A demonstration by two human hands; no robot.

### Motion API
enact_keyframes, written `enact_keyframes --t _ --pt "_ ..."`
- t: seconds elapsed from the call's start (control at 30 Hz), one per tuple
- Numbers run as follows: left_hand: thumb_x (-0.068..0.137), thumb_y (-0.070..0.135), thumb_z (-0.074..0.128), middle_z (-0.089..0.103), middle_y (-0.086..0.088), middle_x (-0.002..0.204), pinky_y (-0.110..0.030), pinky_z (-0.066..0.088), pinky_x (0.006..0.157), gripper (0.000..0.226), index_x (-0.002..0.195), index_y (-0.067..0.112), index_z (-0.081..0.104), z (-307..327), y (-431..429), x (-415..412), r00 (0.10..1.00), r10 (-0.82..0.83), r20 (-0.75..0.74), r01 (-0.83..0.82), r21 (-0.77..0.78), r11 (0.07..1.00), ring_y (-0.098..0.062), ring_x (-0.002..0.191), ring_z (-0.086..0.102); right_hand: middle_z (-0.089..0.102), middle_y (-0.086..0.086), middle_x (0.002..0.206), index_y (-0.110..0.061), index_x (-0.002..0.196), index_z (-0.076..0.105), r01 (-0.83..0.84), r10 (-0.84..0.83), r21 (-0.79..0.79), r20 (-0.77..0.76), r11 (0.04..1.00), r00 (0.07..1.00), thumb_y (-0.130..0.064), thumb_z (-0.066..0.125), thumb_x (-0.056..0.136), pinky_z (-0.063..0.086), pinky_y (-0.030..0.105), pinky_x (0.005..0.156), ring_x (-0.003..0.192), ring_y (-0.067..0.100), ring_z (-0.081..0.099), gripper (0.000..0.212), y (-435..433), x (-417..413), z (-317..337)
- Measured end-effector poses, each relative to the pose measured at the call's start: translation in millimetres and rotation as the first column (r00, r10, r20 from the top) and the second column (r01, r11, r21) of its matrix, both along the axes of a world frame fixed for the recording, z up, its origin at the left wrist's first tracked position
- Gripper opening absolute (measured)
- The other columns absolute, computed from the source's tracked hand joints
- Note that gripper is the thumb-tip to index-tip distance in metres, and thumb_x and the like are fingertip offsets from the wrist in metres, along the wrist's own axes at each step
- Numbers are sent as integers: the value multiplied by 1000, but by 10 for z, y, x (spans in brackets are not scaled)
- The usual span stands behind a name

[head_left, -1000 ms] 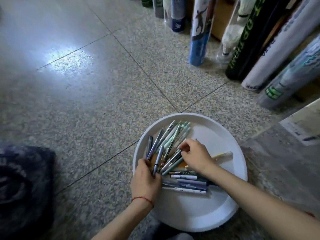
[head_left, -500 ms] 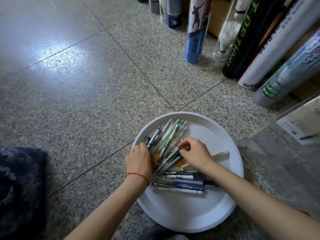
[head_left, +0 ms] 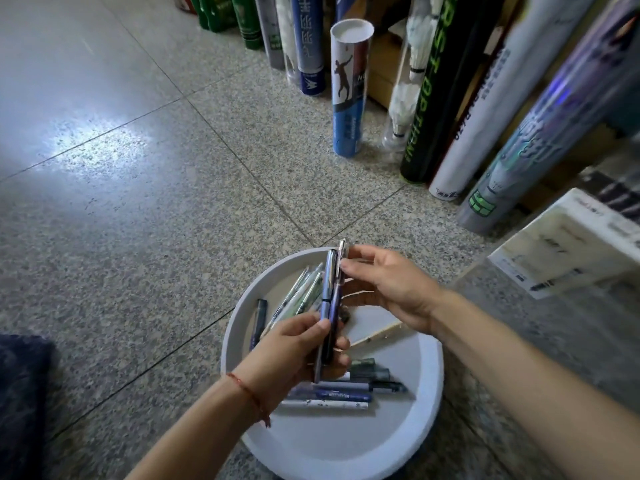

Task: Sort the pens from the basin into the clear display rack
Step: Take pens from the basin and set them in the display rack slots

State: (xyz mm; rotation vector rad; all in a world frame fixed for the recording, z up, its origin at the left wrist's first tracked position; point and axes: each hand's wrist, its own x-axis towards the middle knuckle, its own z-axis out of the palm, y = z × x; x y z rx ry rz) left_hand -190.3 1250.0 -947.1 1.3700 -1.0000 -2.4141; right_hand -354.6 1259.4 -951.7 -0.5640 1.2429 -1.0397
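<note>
now both hands are up off the pile, a sec ago they were down raking thru it. left hand [head_left: 294, 344] grips a few blue pens [head_left: 329, 299] by the near ends, right hand [head_left: 391, 285] pinches the tops, just above the basin [head_left: 426, 393]. long axis runs away from the person, clip ends far. looks like a batch ready for the clear rack [head_left: 568, 244] on the rt; loose pens [head_left: 332, 396] still to sort.
</note>
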Motion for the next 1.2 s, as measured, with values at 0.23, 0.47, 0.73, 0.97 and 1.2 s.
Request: enact_keyframes --t 0.23,0.47,0.73,0.97,1.2 --pt "93 8 41 70 -14 84 -37 57 68 22 100 5 62 230 216 -320 993 -102 -64 101 -19 995 -26 71 69 67 9 83 0 107 60 50 -47 -78 28 996 998 3 51 90 58 26 60 65 16 69 20 455 -431 335" --pt "81 12 49 69 -19 86 -40 57 65 26 100 -1 61 622 473 -582 957 -240 -161 238 -34 971 -30 69 68 68 12 85 -4 117 54 146 -159 -148 -83 978 984 7 55 87 59 34 66 66 22 68 32 964 -662 733" --pt "91 9 46 71 -12 79 -36 57 60 18 104 5 59 1123 727 -1082 850 -524 50 514 -290 807 -26 68 67 61 4 75 -19 103 57 220 -297 -274 -286 936 911 4 56 88 58 28 54 55 11 64 28 1517 -898 1342" --pt "96 17 42 70 3 72 -18 50 51 10 93 15 52 1624 1172 -1867 567 -796 215 779 -456 431 -10 62 67 66 4 92 -28 99 59 314 -488 -392 -508 865 710 -8 68 82 55 45 84 85 19 66 28 2291 -1288 1624" --pt "95 6 42 66 -4 77 -22 54 54 13 100 17 49 1902 1781 -2498 548 -823 150 623 -730 281 -16 61 66 70 7 88 -17 94 56 458 -664 -481 -531 748 527 -6 67 81 55 37 78 80 16 66 20 2979 -1613 2049"
